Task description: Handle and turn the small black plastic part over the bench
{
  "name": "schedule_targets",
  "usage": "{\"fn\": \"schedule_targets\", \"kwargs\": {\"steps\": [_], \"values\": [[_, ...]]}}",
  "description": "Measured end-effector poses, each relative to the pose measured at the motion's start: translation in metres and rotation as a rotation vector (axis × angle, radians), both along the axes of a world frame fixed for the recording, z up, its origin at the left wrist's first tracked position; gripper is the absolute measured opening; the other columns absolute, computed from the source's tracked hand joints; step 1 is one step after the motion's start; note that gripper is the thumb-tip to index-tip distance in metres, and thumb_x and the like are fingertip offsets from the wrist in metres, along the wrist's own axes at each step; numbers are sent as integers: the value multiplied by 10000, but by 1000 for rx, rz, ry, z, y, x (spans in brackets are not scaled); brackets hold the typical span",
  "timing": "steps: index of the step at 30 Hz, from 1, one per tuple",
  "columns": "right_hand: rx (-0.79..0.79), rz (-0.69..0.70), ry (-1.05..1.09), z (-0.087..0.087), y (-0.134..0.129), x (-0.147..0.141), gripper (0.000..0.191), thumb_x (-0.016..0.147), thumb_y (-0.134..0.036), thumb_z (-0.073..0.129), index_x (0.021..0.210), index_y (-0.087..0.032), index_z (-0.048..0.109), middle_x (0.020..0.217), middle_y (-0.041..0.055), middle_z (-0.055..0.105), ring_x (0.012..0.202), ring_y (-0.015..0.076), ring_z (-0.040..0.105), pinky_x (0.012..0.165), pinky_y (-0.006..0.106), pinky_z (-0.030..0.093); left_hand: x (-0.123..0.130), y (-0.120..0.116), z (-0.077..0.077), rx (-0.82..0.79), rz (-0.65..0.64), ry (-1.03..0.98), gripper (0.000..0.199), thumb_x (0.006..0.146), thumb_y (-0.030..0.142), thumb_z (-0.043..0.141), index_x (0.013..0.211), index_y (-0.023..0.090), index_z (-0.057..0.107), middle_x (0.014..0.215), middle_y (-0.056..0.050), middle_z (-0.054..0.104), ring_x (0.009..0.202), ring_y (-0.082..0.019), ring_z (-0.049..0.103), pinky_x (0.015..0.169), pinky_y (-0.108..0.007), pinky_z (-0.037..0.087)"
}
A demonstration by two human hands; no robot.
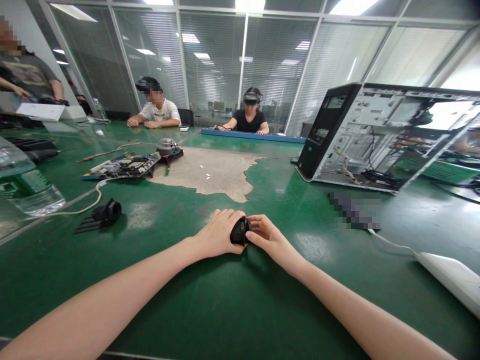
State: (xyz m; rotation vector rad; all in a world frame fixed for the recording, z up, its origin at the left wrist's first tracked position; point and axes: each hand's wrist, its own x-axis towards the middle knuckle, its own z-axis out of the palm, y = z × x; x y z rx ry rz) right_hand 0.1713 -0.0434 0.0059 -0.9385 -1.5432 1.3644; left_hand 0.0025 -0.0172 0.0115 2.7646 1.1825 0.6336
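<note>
Low over the middle of the green table [240, 310], a small black plastic part [238, 233] with a rounded end is held between both hands. My left hand [219, 232] wraps around its body from the left, palm covering much of it. From the right, my right hand [268, 237] pinches the rounded end with thumb and fingertips. Its exact kind I cannot make out. A similar black part [107, 212] with a round ring and a flat slatted plate lies to the left, apart from my hands.
Circuit boards [127, 165] and a cooling fan [168, 147] lie beyond a bare worn patch [210, 170]. An open computer case [337, 135] stands at right, near a phone-like object [352, 211] and a white power strip [450, 277]. A bottle [30, 180] is left; people sit opposite.
</note>
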Motion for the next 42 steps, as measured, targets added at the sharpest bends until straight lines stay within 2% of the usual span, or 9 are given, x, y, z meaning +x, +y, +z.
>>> {"fn": "schedule_targets", "kwargs": {"steps": [6, 10, 17, 22, 26, 32, 38, 42], "values": [[-3, 72, 47, 3, -2, 2, 345, 654, -283, 674, 883, -223, 424, 907, -4, 528, 862, 135, 558, 834, 334, 426, -1, 1, -1, 0, 6, 15, 522, 570, 364, 625, 1015, 195, 409, 911, -35, 520, 838, -223, 472, 708, -319, 320], [10, -11, 26, 3, -2, 0, 238, 714, -334, 605, 850, -218, 448, 892, 0, 545, 861, 139, 549, 807, 327, 433, -1, 0, -1, 2, 13, 10, 486, 598, 381, 607, 1006, 198, 415, 911, -38, 521, 847, -225, 475, 715, -321, 321], [38, -115, -25, 1, 0, 1, 298, 695, -318, 617, 936, -209, 480, 978, 34, 544, 892, 150, 541, 815, 322, 436, -1, 1, -3, 8, 10, -4, 502, 617, 399, 594, 1035, 194, 405, 933, -45, 522, 858, -226, 476, 731, -329, 324], [-46, -243, -24, 3, 3, 9, 310, 656, -313, 654, 901, -196, 504, 933, 30, 580, 845, 148, 561, 809, 326, 432, -2, 2, -4, 8, 5, -6, 553, 602, 399, 609, 1070, 197, 393, 952, -52, 521, 880, -236, 471, 740, -333, 323], [-102, -114, 33, 3, 4, 3, 313, 633, -303, 676, 885, -180, 535, 868, 25, 613, 791, 144, 583, 765, 311, 447, -1, 2, -3, 4, -1, -10, 511, 602, 395, 609, 1030, 197, 410, 927, -46, 525, 857, -230, 477, 732, -330, 325], [-104, -163, -33, 6, 4, -9, 319, 604, -287, 688, 869, -166, 559, 877, 31, 608, 733, 139, 584, 698, 297, 457, 0, 1, -1, 6, 1, -15, 464, 602, 390, 606, 984, 197, 426, 908, -43, 527, 843, -226, 481, 725, -329, 326], [99, -159, -110, -2, -3, -7, 244, 673, -242, 631, 894, -185, 546, 911, 31, 602, 861, 173, 579, 753, 310, 470, 1, 0, 0, 7, 3, -16, 497, 580, 368, 621, 1002, 199, 417, 906, -38, 526, 841, -222, 481, 716, -321, 326], [132, -173, -117, -4, -7, -7, 238, 712, -262, 592, 938, -204, 543, 962, 34, 589, 928, 184, 566, 757, 306, 480, 0, 0, -1, 10, -8, -18, 509, 584, 371, 617, 1017, 200, 409, 921, -38, 524, 848, -221, 481, 720, -320, 327]]}}
